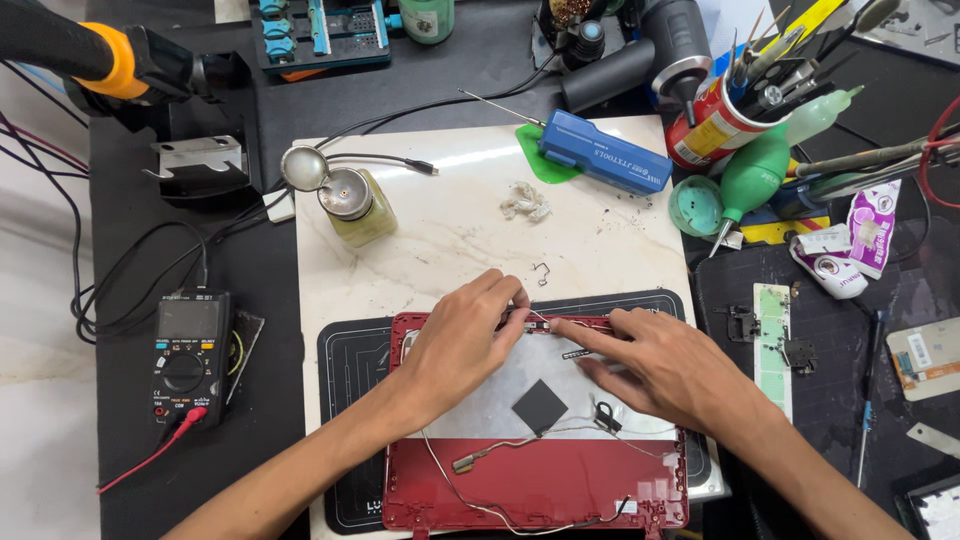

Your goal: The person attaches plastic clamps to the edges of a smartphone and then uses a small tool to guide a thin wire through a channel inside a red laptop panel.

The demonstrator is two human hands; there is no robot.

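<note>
A red laptop lid shell (540, 485) lies open-side up on a black work mat (350, 400), with a silver inner panel, a black square pad (539, 406) and thin loose cables (500, 445) running across it. My left hand (465, 340) rests on the shell's top edge, its fingertips pinching a small part at the rim. My right hand (665, 365) lies flat beside it, its index finger pressing on the same top rim. The two hands' fingertips nearly meet at the middle of that edge.
A marble slab (460, 230) carries a small liquid bottle (355, 205), a blue tool (605, 152), a wad of tissue (525, 203). A multimeter (190, 355) sits left. A green blower (755, 180), tool can (715, 120) and loose parts crowd the right.
</note>
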